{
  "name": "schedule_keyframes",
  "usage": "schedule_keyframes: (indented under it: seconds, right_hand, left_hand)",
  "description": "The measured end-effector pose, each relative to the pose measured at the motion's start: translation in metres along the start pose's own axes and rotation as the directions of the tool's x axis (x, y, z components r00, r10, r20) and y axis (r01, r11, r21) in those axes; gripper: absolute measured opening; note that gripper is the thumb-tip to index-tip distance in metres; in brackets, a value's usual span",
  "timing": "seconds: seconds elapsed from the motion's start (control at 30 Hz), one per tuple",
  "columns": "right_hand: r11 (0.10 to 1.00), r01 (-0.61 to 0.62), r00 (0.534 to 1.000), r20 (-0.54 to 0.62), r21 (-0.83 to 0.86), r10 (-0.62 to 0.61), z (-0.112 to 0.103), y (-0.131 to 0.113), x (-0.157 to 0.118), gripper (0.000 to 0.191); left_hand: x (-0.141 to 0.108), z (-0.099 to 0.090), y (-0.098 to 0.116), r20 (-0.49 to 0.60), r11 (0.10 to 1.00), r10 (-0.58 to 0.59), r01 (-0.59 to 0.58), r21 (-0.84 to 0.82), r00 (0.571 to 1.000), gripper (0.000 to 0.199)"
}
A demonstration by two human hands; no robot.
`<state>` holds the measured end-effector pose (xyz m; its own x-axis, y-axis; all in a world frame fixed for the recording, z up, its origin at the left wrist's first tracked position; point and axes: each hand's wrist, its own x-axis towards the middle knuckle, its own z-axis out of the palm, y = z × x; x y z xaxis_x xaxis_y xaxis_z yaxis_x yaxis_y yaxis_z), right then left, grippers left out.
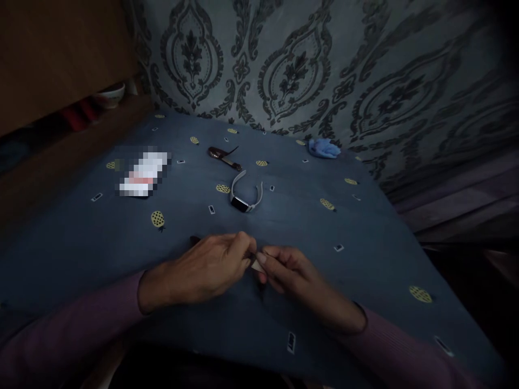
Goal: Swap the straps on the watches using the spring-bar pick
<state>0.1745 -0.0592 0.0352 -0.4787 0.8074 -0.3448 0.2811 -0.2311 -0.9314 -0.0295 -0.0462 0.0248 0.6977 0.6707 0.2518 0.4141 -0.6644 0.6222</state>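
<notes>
My left hand (pixel 213 265) is closed above the table, with its thumb and fingers pinched together. A dark strap-like end (pixel 195 239) sticks out behind it; the rest is hidden. Beside it, my right hand (pixel 292 270) pinches a small pale piece (pixel 257 265) between thumb and fingers, and the fingertips of both hands nearly meet there. Something dark hangs below them, too dim to make out. Beyond the hands lies a smartwatch (pixel 240 203) with a light grey band, its loop unfastened. Farther back is a wristwatch (pixel 217 153) with a dark brown strap.
A blue cloth with pineapple prints covers the table (pixel 292 227). At the left lies a blurred white and red item (pixel 144 174). A crumpled blue plastic bundle (pixel 323 148) rests near the patterned wall. A bowl (pixel 110 96) stands on the shelf at the left.
</notes>
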Motion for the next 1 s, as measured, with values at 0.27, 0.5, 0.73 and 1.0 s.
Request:
schedule_keyframes:
  seconds: [0.27,0.5,0.73,1.0]
  right_hand:
    - [0.993,0.093,0.992,-0.084,-0.067,-0.098,-0.004,-0.001,-0.002,0.05]
    - [0.98,0.135,0.976,-0.149,-0.145,-0.157,0.001,0.001,-0.004,0.049]
    - [0.902,0.263,0.929,-0.162,-0.342,-0.333,0.001,0.003,-0.001,0.044]
    - [0.829,0.324,0.874,-0.192,-0.456,-0.447,-0.001,-0.006,0.002,0.041]
  left_hand:
    - [0.002,-0.017,0.004,0.153,0.882,-0.258,0.297,-0.366,0.954,0.015]
    - [0.008,-0.015,-0.002,0.238,0.668,-0.311,0.39,-0.633,0.92,0.012]
    - [0.008,-0.016,-0.005,0.254,0.644,-0.297,0.389,-0.658,0.92,0.012]
    - [0.008,-0.026,-0.004,0.275,0.655,-0.215,0.347,-0.671,0.937,0.014]
